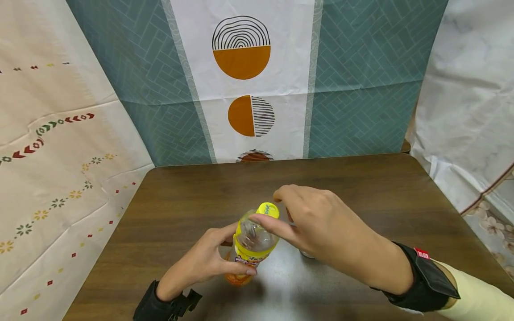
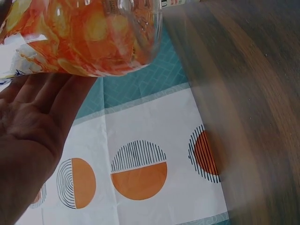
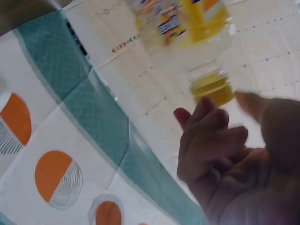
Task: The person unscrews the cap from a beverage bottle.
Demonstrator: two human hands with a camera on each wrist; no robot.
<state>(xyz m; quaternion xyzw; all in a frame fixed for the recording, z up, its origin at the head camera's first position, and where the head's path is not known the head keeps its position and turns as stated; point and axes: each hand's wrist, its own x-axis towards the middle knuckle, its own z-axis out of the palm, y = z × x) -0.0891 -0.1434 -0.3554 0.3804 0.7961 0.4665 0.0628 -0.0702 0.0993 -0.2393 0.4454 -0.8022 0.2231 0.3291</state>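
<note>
A clear plastic bottle (image 1: 257, 238) with a yellow cap (image 1: 267, 210) and a yellow and orange label is gripped by my left hand (image 1: 206, 258). Its thumb lies across the near side of the bottle, and the other fingers go behind it. In the left wrist view, the orange lower part of the bottle (image 2: 93, 37) shows beside the palm. My right hand (image 1: 321, 218) is at the cap, thumb on one side and bent fingers on the other. Gaps show between the right fingertips and the cap (image 3: 213, 89) in the right wrist view.
A brown wooden table (image 1: 192, 191) lies under both hands. Part of a small round-edged object (image 1: 307, 254) shows below the right hand, mostly hidden by it. A patterned cloth (image 1: 361, 89) hangs behind the table, with lighter cloths (image 1: 60, 169) at the sides.
</note>
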